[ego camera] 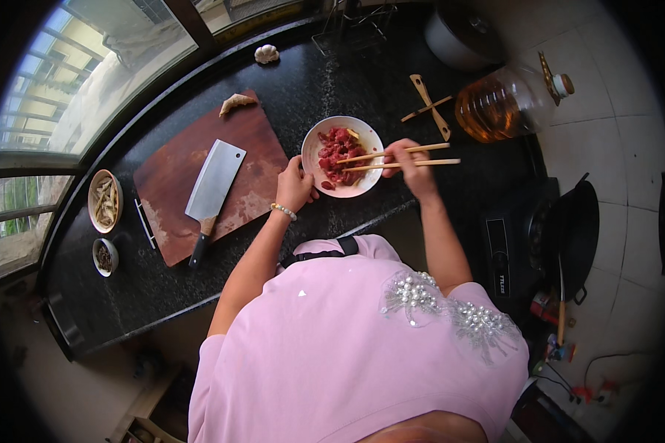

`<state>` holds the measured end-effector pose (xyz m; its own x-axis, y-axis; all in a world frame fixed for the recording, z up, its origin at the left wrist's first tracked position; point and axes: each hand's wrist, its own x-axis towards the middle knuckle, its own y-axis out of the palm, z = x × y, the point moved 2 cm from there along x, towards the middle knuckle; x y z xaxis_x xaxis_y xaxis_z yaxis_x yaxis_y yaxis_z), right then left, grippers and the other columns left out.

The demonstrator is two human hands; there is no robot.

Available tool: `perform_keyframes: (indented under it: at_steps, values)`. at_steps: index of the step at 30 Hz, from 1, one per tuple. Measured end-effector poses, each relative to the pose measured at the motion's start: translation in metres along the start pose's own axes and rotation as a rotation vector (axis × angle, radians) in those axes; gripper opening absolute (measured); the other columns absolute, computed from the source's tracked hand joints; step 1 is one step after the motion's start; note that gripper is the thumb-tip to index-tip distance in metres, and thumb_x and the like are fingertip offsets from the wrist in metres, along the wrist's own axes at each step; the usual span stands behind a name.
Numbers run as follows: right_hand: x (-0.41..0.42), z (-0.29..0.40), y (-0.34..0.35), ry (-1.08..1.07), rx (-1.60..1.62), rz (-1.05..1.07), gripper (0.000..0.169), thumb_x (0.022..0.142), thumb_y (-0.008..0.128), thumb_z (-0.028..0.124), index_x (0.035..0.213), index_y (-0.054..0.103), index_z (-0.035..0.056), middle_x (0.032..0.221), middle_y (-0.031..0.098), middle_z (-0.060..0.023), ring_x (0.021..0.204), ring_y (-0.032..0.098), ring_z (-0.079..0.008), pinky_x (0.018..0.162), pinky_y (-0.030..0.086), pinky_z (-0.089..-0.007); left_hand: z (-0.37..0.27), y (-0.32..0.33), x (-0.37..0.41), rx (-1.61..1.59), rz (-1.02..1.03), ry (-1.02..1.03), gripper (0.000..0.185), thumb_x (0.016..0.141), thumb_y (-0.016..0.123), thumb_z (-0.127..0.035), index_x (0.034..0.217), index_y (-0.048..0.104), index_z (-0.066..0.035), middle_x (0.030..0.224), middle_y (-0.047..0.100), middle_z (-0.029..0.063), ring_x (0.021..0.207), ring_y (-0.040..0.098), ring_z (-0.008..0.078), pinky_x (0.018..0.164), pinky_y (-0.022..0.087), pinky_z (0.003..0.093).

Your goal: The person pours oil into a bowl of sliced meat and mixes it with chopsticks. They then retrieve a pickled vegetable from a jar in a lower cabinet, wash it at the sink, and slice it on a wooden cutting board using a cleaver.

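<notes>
A white bowl point(311, 141) stands on the black stone counter before me, with cut raw red meat point(332, 148) and a few yellowish pieces in it. My left hand point(295, 184) grips the bowl's near left rim. In my right hand point(412, 166) is a pair of wooden chopsticks point(433, 162), whose tips reach into the meat. Left of the bowl lies a brown wooden cutting board point(172, 160). A cleaver point(217, 178) with a dark handle rests on it, the handle overhanging the near edge. At the board's far corner sits a piece of ginger point(237, 103).
A garlic bulb point(266, 53) lies toward the window. Two small bowls, one of pale strips point(106, 205) and one of dark bits point(105, 259), stand at left. Right are crossed wooden utensils point(428, 105), a large oil bottle point(493, 105), a pot point(460, 39) and a black wok point(573, 238).
</notes>
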<state>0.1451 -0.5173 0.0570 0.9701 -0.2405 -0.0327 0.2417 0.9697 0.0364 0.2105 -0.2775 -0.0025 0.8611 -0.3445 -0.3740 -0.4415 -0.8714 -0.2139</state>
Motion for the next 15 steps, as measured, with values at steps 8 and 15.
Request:
perform_keyframes:
  at_steps: [8, 15]
  values:
    - [-0.002, -0.036, -0.033, 0.022, 0.068, -0.072, 0.027, 0.096, 0.045, 0.026, 0.100, 0.056, 0.0022, 0.092, 0.063, -0.0090, 0.055, 0.061, -0.0100, 0.050, 0.052, -0.0206, -0.003, 0.001, 0.002, 0.031, -0.014, -0.025, 0.035, 0.082, 0.049, -0.001, 0.117, 0.046, 0.002, 0.062, 0.062, 0.0086, 0.047, 0.062, 0.0161, 0.039, 0.049, 0.0272]
    - [0.007, -0.051, -0.025, 0.002, 0.199, -0.312, 0.029, 0.096, 0.044, 0.028, 0.091, 0.056, 0.0024, 0.073, 0.060, -0.0084, 0.053, 0.060, -0.0131, 0.047, 0.053, -0.0233, -0.001, 0.001, 0.001, 0.014, -0.009, -0.011, 0.037, 0.082, 0.048, 0.000, 0.119, 0.045, 0.002, 0.063, 0.060, 0.0071, 0.047, 0.061, 0.0152, 0.038, 0.048, 0.0261]
